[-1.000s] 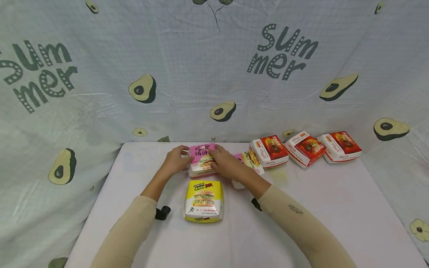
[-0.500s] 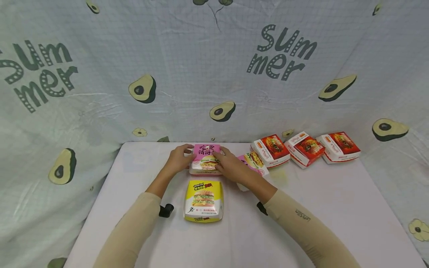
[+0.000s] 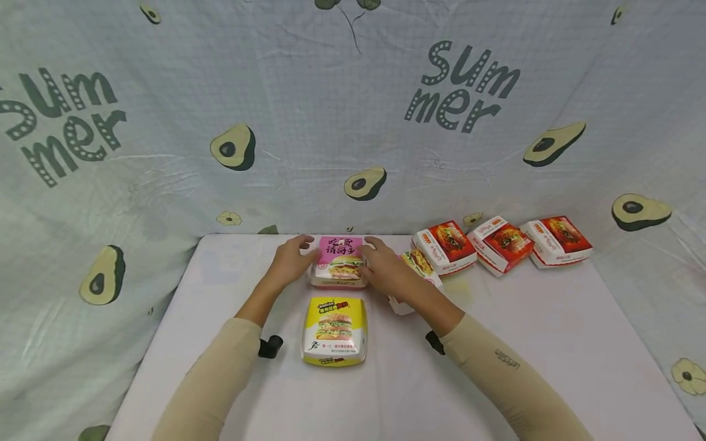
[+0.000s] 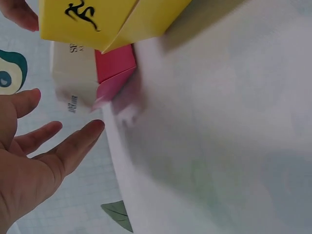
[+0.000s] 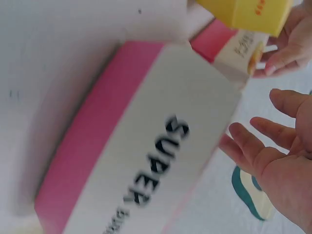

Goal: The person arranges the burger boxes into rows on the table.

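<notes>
A pink and white burger box (image 3: pixel 342 263) lies flat near the table's back edge, its burger picture towards me. My left hand (image 3: pixel 290 262) is at its left side, fingers spread and relaxed; the left wrist view shows the fingertips (image 4: pixel 95 127) just off the carton. On the other side is my right hand (image 3: pixel 388 269), its fingers loosely extended near the box's right edge. A second pink and white burger box (image 5: pixel 131 146) lies at an angle under my right wrist, partly hidden by it in the head view. In front of the first box is a yellow burger box (image 3: pixel 334 331).
Three red and white burger boxes (image 3: pixel 445 247) stand in a slanted row at the back right, the leftmost close against the second pink box. A white table (image 3: pixel 220 269) bears everything. Behind it hangs a printed cloth (image 3: pixel 298 122) with avocados and lettering.
The first pink box has been shifted slightly right and straightened above the yellow box. My fingers have since loosened from its sides. The second pink box has slid a little to the right.
</notes>
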Motion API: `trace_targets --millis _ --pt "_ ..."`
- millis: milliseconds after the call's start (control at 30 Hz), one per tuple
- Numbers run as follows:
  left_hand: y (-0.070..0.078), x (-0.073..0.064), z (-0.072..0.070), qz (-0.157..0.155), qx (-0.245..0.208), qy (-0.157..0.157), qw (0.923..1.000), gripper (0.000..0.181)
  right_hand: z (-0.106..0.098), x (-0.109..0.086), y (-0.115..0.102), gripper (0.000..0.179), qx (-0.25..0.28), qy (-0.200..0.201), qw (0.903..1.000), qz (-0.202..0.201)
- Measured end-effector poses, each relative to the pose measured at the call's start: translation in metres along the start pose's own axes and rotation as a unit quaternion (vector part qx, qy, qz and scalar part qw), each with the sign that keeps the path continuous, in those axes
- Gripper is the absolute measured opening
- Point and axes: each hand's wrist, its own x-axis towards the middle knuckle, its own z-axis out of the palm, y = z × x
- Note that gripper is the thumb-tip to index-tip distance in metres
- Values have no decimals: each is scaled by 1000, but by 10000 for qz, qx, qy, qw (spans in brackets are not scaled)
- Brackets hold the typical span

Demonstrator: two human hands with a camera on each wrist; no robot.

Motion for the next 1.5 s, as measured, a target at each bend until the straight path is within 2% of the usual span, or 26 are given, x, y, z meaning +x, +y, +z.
trace_targets --millis 200,333,600,733,833,1100,1267,1500 --pt "10 -9 -10 265 132 209 9993 53 -16 -10 11 56 -196 258 9994 -127" --pt "19 -15 -13 505 154 300 9982 52 -23 -21 20 57 -22 323 9994 -155" --pt "44 -33 -4 1156 177 224 9929 54 -38 -40 41 55 -82 459 9986 -239" --pt "57 -42 4 1423 248 44 9895 57 -44 -43 52 53 -67 346 9992 -203" --pt "66 -47 12 1482 286 -138 9884 60 -48 -42 63 53 -55 264 9995 -160" --pt "83 -60 41 1405 610 -771 9852 72 -50 -38 89 51 20 61 9998 -203" --pt "90 -63 58 1431 1015 -1094 9784 84 -50 -36 99 50 -82 0 9991 -407" --pt "96 -65 79 1306 1410 -1270 9731 95 -50 -33 104 55 -158 -183 9979 -604"
